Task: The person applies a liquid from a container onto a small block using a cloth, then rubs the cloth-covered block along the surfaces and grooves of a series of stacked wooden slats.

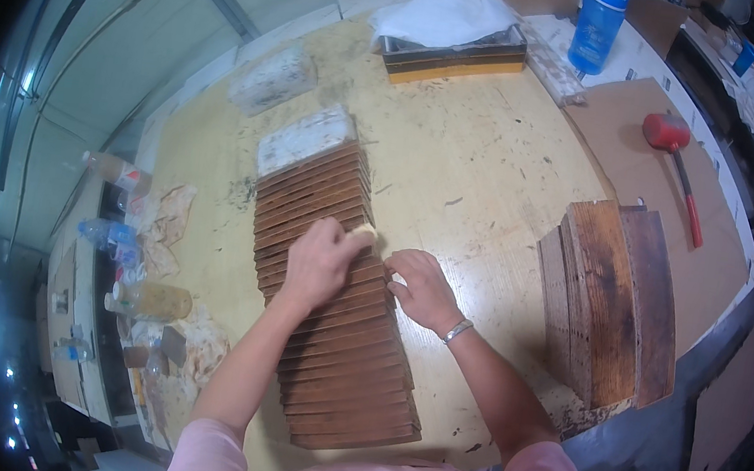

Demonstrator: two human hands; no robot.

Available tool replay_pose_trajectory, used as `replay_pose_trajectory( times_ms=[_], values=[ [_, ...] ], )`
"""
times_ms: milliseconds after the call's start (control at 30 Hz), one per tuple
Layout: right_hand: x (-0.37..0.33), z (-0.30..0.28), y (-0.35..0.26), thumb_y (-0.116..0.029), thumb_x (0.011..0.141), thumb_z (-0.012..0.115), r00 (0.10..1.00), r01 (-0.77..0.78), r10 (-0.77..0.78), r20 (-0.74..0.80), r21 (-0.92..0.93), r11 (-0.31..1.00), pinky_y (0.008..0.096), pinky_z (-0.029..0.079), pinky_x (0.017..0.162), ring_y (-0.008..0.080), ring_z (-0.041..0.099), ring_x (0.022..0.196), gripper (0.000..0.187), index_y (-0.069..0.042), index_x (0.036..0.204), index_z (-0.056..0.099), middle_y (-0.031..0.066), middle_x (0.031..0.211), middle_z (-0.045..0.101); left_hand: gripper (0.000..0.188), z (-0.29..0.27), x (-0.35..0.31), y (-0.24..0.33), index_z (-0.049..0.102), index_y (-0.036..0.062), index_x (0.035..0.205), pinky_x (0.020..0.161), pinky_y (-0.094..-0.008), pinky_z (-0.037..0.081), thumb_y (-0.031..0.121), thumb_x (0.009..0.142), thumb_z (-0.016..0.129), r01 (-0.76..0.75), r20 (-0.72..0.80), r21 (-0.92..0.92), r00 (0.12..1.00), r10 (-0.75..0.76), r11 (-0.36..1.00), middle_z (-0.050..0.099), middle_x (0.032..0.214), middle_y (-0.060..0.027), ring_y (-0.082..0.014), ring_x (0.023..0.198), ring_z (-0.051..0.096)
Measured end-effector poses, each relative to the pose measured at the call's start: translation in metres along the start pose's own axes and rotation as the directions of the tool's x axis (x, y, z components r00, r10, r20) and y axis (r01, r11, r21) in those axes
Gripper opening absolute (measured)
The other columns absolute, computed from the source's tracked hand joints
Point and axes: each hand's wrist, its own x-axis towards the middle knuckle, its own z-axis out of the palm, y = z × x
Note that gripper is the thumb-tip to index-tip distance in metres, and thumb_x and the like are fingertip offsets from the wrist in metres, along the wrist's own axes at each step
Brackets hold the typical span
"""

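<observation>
A long row of overlapping brown wooden slats [347,364] runs away from me across the middle of the table. My left hand [317,261] is over the row, its fingers closed on a small pale yellow pad [362,233] that looks like a sponge or folded cloth. The pad is at the slats' right side. My right hand [422,288] is beside the row's right edge with fingers curled and fingertips at the slat ends; whether it pinches a slat is hidden. At the far end of the row, a white stained block [307,139] touches the slats.
Dark wooden boards [609,302] stand stacked at the right. Beyond them a red mallet [667,132] lies on cardboard [598,121]. A blue bottle [598,32], a cloth-covered tray [454,68] and a white wrapped block [274,80] are at the back. Several plastic bottles [151,300] line the left edge.
</observation>
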Motion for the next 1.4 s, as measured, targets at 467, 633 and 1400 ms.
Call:
replay_pose_trajectory(
  times_ms=[467,633,1400],
  values=[
    [0.003,-0.003,-0.009,-0.011,0.085,0.069,1.0,-0.002,0.002,0.003,-0.004,1.0,0.0428,0.04,0.109,0.0305,0.056,0.12,0.028,-0.006,0.112,0.063,0.0112,0.116,0.064,0.032,0.001,0.005,-0.049,0.074,0.0229,0.114,0.067,-0.0417,0.05,0.008,0.086,0.073,0.18,-0.235,0.018,0.957,-0.17,0.984,0.053,0.086,-0.0076,-0.0276,0.082,0.058],
    [0.002,-0.005,-0.007,-0.011,0.085,0.069,1.0,-0.015,0.015,0.025,-0.012,1.0,0.043,0.039,0.11,0.0307,0.056,0.12,0.028,-0.006,0.112,0.064,0.0114,0.117,0.064,0.034,-0.003,0.014,-0.033,0.074,0.0234,0.113,0.069,-0.0428,0.049,0.006,0.084,0.073,0.02,-0.083,0.062,0.996,-0.014,0.998,0.054,0.087,-0.0066,-0.0278,0.084,0.056],
    [0.002,-0.005,-0.007,-0.01,0.083,0.069,0.999,-0.031,0.031,0.009,-0.014,0.999,0.044,0.041,0.106,0.0323,0.058,0.116,0.028,-0.005,0.111,0.065,0.012,0.113,0.066,0.039,-0.053,-0.06,-0.076,0.062,0.0005,0.137,0.075,-0.0296,0.056,0.006,0.099,0.063,0.473,0.299,-0.88,0.624,-0.722,0.045,0.071,0.115,-0.0069,-0.0129,0.092,0.066]
  ],
)
